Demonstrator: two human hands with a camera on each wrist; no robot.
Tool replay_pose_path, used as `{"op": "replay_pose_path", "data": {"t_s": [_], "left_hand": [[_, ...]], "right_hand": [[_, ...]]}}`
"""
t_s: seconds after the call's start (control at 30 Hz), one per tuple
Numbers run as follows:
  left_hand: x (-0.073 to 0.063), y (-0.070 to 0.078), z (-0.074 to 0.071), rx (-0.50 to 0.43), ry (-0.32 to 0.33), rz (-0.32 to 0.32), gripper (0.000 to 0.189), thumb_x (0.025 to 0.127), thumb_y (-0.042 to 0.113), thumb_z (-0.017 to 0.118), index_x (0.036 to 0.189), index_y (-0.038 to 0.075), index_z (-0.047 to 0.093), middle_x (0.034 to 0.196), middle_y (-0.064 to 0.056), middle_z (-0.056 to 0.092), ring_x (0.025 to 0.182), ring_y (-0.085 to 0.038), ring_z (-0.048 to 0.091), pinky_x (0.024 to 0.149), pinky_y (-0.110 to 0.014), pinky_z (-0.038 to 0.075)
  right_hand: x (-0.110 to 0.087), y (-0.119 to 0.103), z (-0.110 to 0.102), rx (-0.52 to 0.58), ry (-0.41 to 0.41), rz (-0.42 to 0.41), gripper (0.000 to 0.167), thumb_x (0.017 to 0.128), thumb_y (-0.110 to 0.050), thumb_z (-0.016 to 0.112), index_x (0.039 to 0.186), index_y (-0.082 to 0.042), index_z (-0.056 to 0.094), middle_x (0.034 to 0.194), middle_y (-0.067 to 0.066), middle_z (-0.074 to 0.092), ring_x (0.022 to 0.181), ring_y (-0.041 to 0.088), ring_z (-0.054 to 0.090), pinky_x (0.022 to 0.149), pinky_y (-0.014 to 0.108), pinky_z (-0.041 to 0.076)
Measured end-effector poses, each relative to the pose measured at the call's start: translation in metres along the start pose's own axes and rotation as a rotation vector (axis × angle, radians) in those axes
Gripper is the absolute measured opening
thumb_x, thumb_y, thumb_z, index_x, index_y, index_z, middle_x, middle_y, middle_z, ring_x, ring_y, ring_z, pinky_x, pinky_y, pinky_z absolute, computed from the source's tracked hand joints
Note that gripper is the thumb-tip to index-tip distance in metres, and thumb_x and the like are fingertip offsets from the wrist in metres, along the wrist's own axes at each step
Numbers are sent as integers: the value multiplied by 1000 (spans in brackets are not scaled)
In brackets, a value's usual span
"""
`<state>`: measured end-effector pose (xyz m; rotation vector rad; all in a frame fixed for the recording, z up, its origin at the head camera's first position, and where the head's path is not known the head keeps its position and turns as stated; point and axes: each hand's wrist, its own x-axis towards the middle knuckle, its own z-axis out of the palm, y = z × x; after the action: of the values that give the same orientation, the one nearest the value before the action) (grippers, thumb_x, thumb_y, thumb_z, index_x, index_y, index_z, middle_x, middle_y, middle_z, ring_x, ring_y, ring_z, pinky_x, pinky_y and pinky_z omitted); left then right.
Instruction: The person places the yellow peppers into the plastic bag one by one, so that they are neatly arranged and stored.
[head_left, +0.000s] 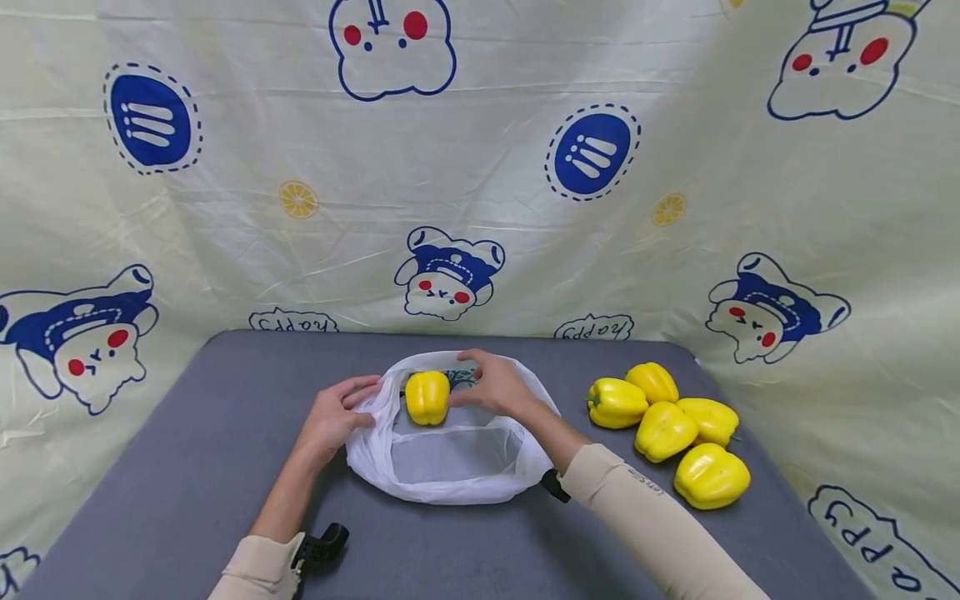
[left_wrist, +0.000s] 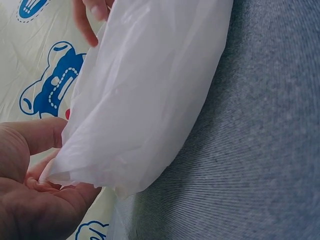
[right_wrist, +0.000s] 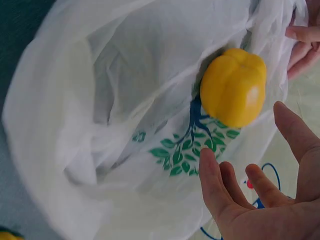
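A white plastic bag [head_left: 450, 492] lies with its mouth wide on the grey table, a green-leaved tree print showing inside. One yellow bell pepper [right_wrist: 234, 87] sits in it towards the back left, over the print. At the bag's left rim, my left hand [head_left: 335, 417] holds the plastic between thumb and fingers; the left wrist view shows the white film [left_wrist: 135, 100] reaching into that grip. My right hand [head_left: 495, 383] is over the back of the bag's mouth, just right of the pepper. Its fingers are spread and, in the right wrist view, apart from the pepper.
Several more yellow bell peppers [head_left: 666, 432] lie grouped on the table [head_left: 480, 550] to the right of the bag, beyond my right forearm. A printed cloth [head_left: 480, 167] with blue cartoon figures hangs behind the table and along its sides.
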<state>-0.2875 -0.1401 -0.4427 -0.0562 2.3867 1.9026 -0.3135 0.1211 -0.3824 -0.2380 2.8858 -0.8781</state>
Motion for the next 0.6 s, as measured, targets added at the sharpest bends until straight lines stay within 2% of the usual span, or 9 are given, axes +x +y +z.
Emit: {"op": "replay_pose_path", "data": {"t_s": [0.6], "left_hand": [[0, 0, 0, -21, -4, -4, 64, 82, -13, 68, 141, 7, 58, 140, -13, 63, 145, -31, 45, 115, -48, 39]], "right_hand": [[-38, 33, -47, -24, 49, 5, 76, 79, -38, 85, 146, -22, 52, 136, 17, 62, 118, 35, 60, 85, 45, 60]]}}
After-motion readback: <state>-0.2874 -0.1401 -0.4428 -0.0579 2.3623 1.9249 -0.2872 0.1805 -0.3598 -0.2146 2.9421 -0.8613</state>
